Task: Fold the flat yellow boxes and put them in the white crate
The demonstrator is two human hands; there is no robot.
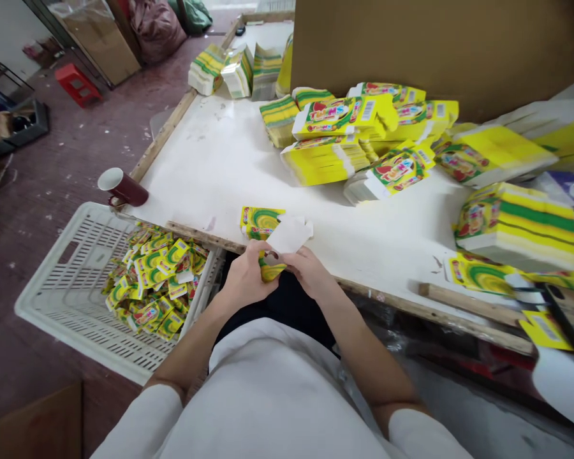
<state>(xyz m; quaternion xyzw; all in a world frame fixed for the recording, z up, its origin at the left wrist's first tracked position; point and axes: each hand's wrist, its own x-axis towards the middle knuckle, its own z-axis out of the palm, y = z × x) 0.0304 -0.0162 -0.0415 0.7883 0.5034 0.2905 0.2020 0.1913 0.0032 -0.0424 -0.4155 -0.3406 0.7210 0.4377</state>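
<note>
In the head view, a small yellow box (272, 271) is held at the near edge of the table (210, 159), clasped in the curled left hand (249, 275) and pinched by the right hand (310, 271), and could be creased if squeezed too hard.

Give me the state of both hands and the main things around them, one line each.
Left hand: closed on a carton
Right hand: fingers curled beside that carton, grip unclear
Held carton: bent, partly hidden by fingers
Carton stacks: flattened, packed together
Mug: upright, uncovered
Basket: open-topped, partly filled with cartons
Stool: standing on the floor
</note>
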